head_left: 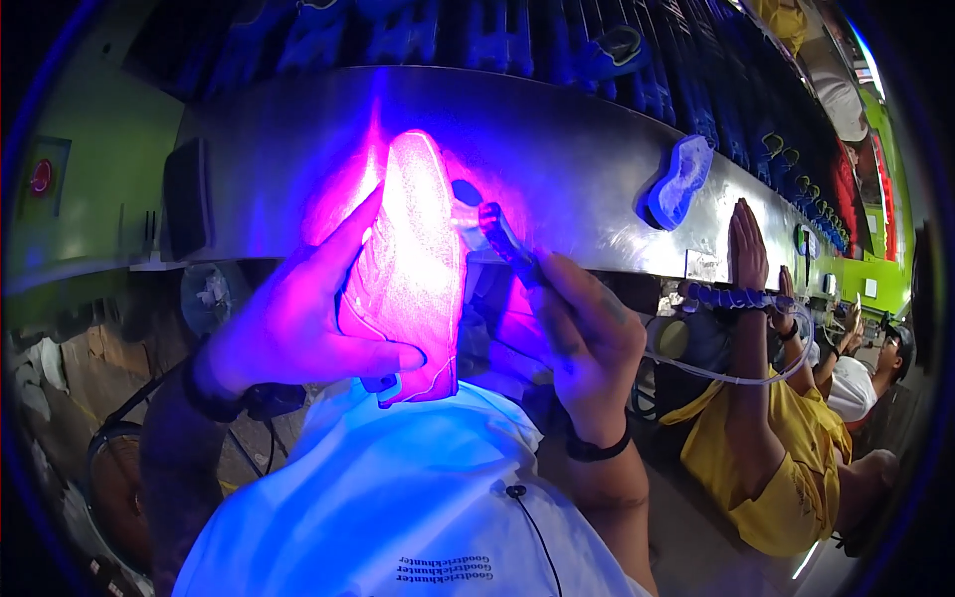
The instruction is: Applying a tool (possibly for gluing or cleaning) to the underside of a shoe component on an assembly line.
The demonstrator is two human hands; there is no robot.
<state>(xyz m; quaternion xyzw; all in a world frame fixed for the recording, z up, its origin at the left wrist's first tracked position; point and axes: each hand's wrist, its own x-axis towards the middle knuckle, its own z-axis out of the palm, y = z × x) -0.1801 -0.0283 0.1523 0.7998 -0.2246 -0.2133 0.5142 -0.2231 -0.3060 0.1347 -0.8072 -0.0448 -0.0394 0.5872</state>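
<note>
Under strong violet-pink light, a shoe (416,269) stands tilted upright before me, its sole side turned to the right and its narrow end up. My left hand (298,318) is closed round its left side, with the thumb across the lower part. In my right hand (594,343) is a brush (507,239) with a dark handle. Its head touches or nearly touches the shoe's right edge; glare hides the exact contact.
A metal worktop (567,139) runs across behind the shoe. On it at the right lies a pale shoe sole (683,179). Dark conveyor rollers (477,35) line the far side, carrying shoe parts. A person in yellow (786,468) works close on my right.
</note>
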